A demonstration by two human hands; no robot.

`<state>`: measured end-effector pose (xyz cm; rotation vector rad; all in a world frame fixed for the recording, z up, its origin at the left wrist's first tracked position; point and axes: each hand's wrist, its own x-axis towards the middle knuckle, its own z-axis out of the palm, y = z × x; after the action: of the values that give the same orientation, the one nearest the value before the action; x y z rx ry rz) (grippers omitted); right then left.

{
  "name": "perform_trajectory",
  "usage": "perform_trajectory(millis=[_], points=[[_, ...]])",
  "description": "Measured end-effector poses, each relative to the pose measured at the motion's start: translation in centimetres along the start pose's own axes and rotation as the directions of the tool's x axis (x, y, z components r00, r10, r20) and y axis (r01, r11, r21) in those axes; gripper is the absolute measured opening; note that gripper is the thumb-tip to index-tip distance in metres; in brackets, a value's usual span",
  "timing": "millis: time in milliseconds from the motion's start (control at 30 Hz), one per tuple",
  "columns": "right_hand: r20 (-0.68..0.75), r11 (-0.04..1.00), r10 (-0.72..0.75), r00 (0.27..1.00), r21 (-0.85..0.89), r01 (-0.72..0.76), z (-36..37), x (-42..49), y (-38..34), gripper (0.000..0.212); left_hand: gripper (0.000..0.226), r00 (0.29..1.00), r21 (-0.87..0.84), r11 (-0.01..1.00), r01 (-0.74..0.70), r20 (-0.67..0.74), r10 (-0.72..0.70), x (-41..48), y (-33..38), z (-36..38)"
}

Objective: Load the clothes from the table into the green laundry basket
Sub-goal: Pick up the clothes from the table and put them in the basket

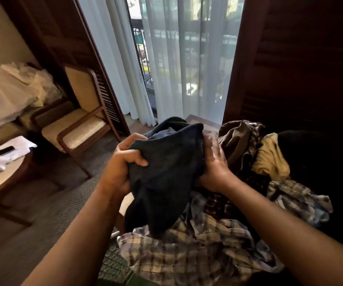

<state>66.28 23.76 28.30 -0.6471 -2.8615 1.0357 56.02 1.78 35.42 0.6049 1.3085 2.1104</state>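
A dark navy garment (166,172) hangs between my hands in the middle of the view. My left hand (123,162) grips its left edge with curled fingers. My right hand (213,162) holds its right side, thumb and fingers closed round the fabric. Beneath lies a heap of clothes: a beige plaid shirt (197,250), a blue checked shirt (298,199), a brown garment (236,141) and a yellow one (271,157). The green laundry basket (112,263) shows only as a meshed wall at the bottom, under the plaid shirt.
A wooden armchair (79,129) stands to the left on the carpet. A round table (3,172) with papers and a remote sits at far left. White linens (11,93) are piled behind. Sheer curtains (183,58) and dark louvred doors (302,69) lie ahead.
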Motion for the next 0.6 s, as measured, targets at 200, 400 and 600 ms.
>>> perform_trajectory(millis=[200,400,600], points=[[-0.058,0.977,-0.204,0.977,0.057,0.208,4.1,-1.6,-3.8,0.045,0.046,0.971,-0.435,0.897,0.071,0.235,0.037,-4.4,2.3,-4.5],[-0.212,0.555,0.005,0.977,0.813,0.174,5.9,-4.5,-6.9,0.024,0.080,0.931,-0.047,0.973,0.226,-0.283,-0.230,-7.7,0.3,-8.5],[-0.017,0.440,0.099,0.995,0.898,-0.028,5.4,-5.3,-6.6,0.021,0.103,0.907,0.107,0.911,0.399,-0.190,-0.375,-7.3,-3.4,-5.3]])
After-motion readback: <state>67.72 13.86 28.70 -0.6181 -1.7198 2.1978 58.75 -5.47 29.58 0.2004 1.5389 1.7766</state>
